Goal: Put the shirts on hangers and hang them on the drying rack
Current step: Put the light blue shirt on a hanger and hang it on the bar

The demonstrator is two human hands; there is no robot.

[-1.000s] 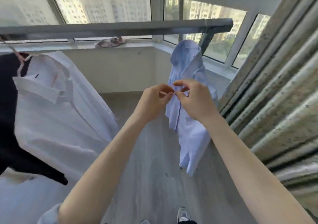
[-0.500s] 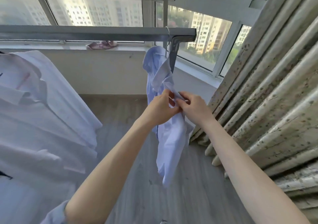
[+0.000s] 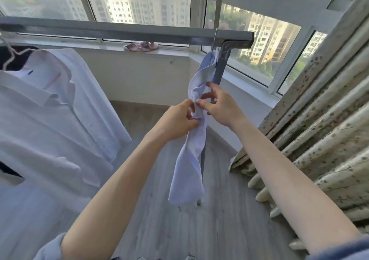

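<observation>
Pinching the front of the blue shirt [image 3: 196, 139], both hands work at its placket just below the collar. The left hand [image 3: 177, 123] has its fingers [image 3: 190, 118] closed on a fold of cloth, and the right hand [image 3: 219, 108] has thumb and forefinger nipped on the opposite edge, its other fingers spread loose. It looks like a button is being done up, or the front drawn straight; the button itself is too small to make out.

The blue shirt already hangs from the rack bar [image 3: 123, 31] near its right end, beside the upright post [image 3: 220, 72]; a thin hook [image 3: 214, 40] rises from the collar over the bar. A white shirt [image 3: 52, 108] hangs at the left on its own hanger [image 3: 9, 50], well apart from the blue one.

So the hanging step seems done for this shirt and only the tidying remains. Next, I judge, the hands need to let go gently so the shirt does not swing off the bar's end, then smooth the twisted body, which droops narrow and bunched.
</observation>
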